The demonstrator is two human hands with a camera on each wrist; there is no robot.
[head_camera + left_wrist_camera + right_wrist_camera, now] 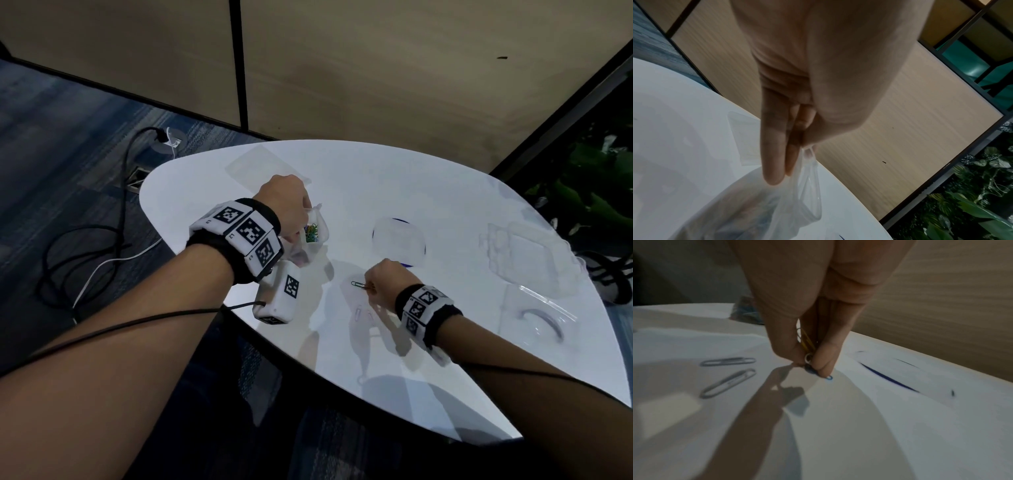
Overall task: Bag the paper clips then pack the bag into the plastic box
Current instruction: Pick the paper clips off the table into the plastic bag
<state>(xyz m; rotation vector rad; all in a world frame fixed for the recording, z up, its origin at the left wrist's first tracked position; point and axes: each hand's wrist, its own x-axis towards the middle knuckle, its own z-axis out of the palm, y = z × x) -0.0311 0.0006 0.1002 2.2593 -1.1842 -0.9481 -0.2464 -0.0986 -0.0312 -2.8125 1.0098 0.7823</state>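
Observation:
My left hand (291, 212) pinches the rim of a clear plastic bag (313, 236) and holds it up over the white table (445, 192); coloured paper clips (311, 233) show inside it. In the left wrist view the bag (805, 203) hangs from my fingertips (774, 175). My right hand (378, 282) pinches a small bunch of paper clips (807, 344), yellow ones among them, with a dark clip (358, 284) sticking out at the table top. Two white clips (363, 312) lie loose beside it, also clear in the right wrist view as loose clips (727, 371). The clear plastic box (527, 253) stands open at the right.
A clear round lid with a blue edge (399, 241) lies past my right hand. A clear flat bag (260, 168) lies at the table's far left. Another clear piece with a curved purple strip (541, 315) sits at the near right. Cables (102, 240) run over the floor at the left.

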